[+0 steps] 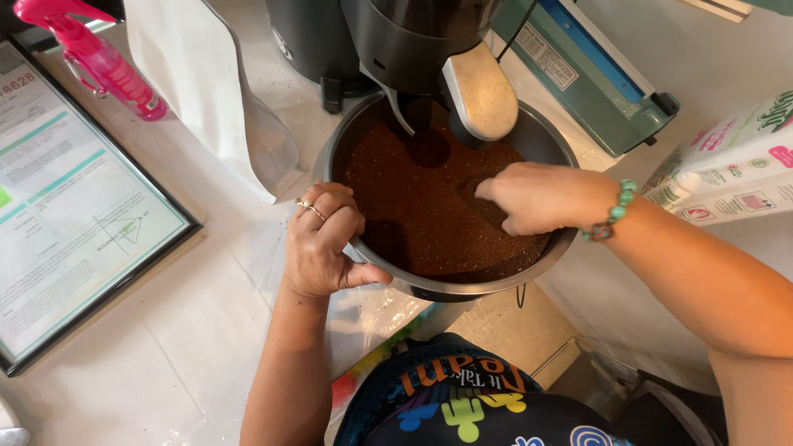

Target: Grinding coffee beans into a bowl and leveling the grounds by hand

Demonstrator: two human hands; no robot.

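Reddish-brown grounds [429, 206] fill my silver bowl [462, 289]. At ten o'clock stands a pink spray bottle [103, 62]; at three, my green bead bracelet [615, 211]. The sealer [591, 78] at one o'clock looks teal, perhaps.

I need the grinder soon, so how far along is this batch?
Looks done: the metal bowl under the grinder is largely full of brown grounds. In hand: left hand steadies the rim, right hand dips into the grounds. Left: the white bag lies unfilled.
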